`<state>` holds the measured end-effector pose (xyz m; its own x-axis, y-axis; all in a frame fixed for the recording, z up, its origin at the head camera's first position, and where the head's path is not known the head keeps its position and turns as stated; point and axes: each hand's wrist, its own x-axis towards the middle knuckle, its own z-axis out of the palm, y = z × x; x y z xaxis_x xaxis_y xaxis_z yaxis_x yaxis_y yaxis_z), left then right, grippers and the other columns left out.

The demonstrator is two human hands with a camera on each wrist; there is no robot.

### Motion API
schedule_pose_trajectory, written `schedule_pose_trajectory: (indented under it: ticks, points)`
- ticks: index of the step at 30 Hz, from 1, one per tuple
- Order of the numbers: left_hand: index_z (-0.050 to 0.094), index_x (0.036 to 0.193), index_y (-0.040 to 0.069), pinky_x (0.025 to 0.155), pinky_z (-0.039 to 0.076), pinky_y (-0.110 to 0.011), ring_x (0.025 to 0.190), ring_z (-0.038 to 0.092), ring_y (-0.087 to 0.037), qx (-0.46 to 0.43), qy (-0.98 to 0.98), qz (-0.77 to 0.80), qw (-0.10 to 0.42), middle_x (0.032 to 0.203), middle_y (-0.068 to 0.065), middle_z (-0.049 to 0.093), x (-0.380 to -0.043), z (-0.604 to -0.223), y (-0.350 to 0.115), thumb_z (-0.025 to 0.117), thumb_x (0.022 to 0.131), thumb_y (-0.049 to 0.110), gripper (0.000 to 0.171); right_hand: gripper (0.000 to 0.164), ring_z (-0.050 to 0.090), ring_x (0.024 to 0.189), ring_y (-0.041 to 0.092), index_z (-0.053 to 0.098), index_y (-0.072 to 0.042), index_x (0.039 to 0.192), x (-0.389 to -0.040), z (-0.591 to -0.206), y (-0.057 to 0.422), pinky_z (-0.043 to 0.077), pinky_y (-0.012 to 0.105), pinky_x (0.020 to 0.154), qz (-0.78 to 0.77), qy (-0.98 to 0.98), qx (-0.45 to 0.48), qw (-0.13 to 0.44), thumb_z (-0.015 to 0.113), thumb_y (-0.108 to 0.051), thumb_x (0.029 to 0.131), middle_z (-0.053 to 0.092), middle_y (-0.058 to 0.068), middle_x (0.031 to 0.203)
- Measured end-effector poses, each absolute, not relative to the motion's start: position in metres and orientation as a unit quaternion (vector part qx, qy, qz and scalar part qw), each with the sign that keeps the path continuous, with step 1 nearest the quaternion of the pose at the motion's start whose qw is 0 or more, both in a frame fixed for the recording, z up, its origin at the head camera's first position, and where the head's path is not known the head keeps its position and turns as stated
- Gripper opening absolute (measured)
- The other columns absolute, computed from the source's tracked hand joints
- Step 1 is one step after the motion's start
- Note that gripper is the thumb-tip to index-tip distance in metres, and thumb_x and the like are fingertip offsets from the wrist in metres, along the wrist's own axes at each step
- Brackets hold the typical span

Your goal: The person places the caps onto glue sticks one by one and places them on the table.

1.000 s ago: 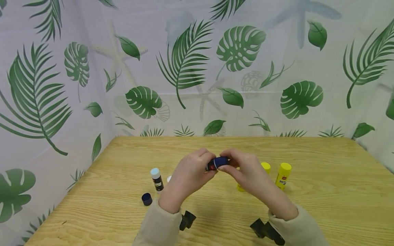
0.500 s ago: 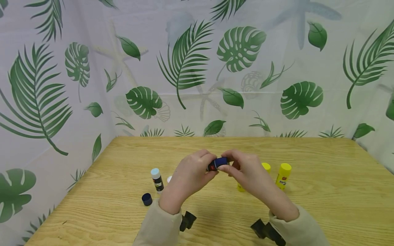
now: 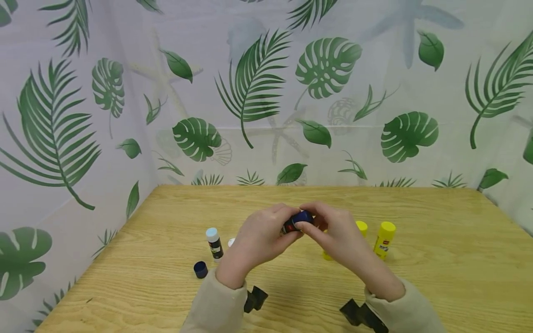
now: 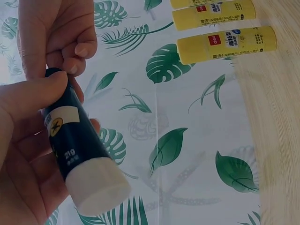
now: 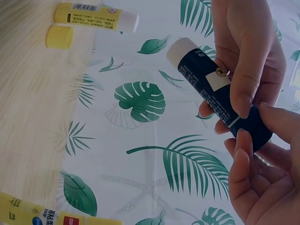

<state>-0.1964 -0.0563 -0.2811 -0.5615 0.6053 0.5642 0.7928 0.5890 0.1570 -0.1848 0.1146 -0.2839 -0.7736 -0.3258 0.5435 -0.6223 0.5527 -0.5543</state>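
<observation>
Held above the table is a dark navy glue stick (image 5: 208, 86) with a white base, tilted between both hands. My left hand (image 3: 262, 233) grips its body, the thumb lying along it in the left wrist view. My right hand (image 3: 333, 226) pinches the navy cap (image 5: 255, 129) at the other end. A thin pale line shows between cap and body in the right wrist view. On the table to the left stand a dark glue stick with a pale blue top (image 3: 214, 243) and a loose navy cap (image 3: 200, 269).
To the right stand several yellow glue sticks (image 3: 385, 240), partly behind the right hand. An uncapped yellow glue stick (image 5: 93, 16) with a white end and a loose yellow cap (image 5: 60, 37) show in the right wrist view. A leaf-print cloth (image 3: 266, 92) hangs behind the wooden table (image 3: 449, 259).
My left hand has shifted slightly right, toward the right hand, and its fingers cover more of the glue stick. Both hands keep their hold. The head view has shifted a little.
</observation>
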Motion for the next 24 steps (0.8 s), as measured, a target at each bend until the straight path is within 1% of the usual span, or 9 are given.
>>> schedule_pose_trajectory:
  ticks: [4,9,11,18,24]
  points:
    - [0.059,0.104,0.005,0.064,0.048,-0.022,0.076,0.060,-0.012,-0.400,-0.864,-0.206,0.225,0.094,-0.004,0.061,-0.196,-0.280,-0.055,0.065,0.080,0.018,0.028,0.028,0.054,0.064,0.008,0.058,-0.002,0.103,-0.184,-0.285,0.119,0.046,0.023,0.056,0.375,-0.865,0.270,0.194,0.068,-0.009,0.078,0.063,0.006,0.087]
    - [0.058,0.103,0.004,0.061,0.046,-0.019,0.072,0.058,-0.010,-0.388,-0.871,-0.213,0.213,0.093,-0.004,0.060,-0.197,-0.279,-0.053,0.064,0.079,0.015,0.027,0.032,0.053,0.062,0.008,0.059,-0.002,0.103,-0.182,-0.287,0.127,0.047,0.022,0.055,0.362,-0.870,0.263,0.206,0.071,-0.010,0.074,0.063,0.006,0.084]
    - [0.058,0.103,0.004,0.061,0.046,-0.018,0.071,0.058,-0.009,-0.387,-0.871,-0.215,0.214,0.093,-0.004,0.060,-0.197,-0.278,-0.053,0.064,0.079,0.015,0.026,0.032,0.053,0.062,0.007,0.059,-0.002,0.103,-0.181,-0.288,0.132,0.047,0.022,0.056,0.357,-0.875,0.256,0.205,0.071,-0.011,0.075,0.063,0.006,0.084]
    - [0.057,0.102,0.004,0.059,0.046,-0.018,0.068,0.057,-0.009,-0.385,-0.864,-0.223,0.237,0.090,-0.004,0.059,-0.196,-0.277,-0.051,0.064,0.080,0.016,0.026,0.034,0.054,0.066,0.008,0.058,-0.001,0.106,-0.179,-0.287,0.149,0.046,0.024,0.058,0.346,-0.885,0.243,0.195,0.069,-0.013,0.076,0.062,0.005,0.087]
    - [0.057,0.100,0.003,0.056,0.044,-0.016,0.065,0.054,-0.006,-0.376,-0.842,-0.274,0.273,0.087,-0.004,0.059,-0.197,-0.270,-0.052,0.065,0.077,0.011,0.026,0.034,0.055,0.066,0.008,0.059,0.000,0.105,-0.180,-0.287,0.153,0.047,0.023,0.058,0.343,-0.886,0.244,0.194,0.069,-0.015,0.077,0.062,0.004,0.087]
